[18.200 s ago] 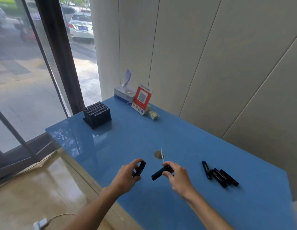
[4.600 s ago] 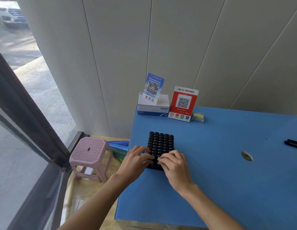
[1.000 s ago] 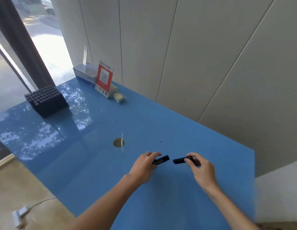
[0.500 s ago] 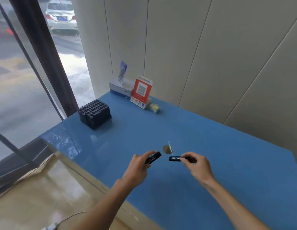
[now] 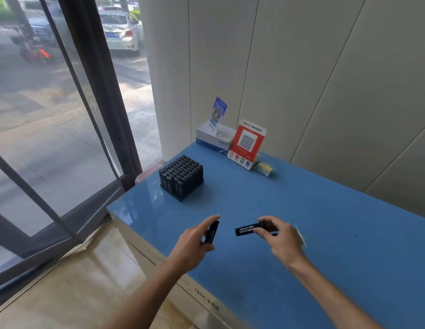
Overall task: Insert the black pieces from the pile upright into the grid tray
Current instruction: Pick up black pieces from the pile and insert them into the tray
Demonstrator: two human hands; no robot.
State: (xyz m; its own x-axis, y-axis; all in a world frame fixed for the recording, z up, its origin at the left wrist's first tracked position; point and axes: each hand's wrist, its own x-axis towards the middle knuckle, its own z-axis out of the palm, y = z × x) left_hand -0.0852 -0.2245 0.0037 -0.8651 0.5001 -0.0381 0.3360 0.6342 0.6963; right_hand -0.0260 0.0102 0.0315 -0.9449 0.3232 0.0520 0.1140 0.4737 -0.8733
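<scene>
My left hand grips a black piece with white lettering, held nearly upright and tilted slightly. My right hand pinches a second black piece by one end, lying about level and pointing left. Both hands hover over the near left part of the blue table. The black grid tray, packed with upright black pieces, stands near the table's left corner, well beyond my hands. No pile of loose pieces shows in this view.
A white-and-blue box with a blue QR card stands at the back by the wall. Beside it are a red QR stand and a small yellow packet. A glass door and tiled floor lie left.
My view has swung left and closer to the tray. Both hands still hold their pieces; the left piece has turned more upright.
</scene>
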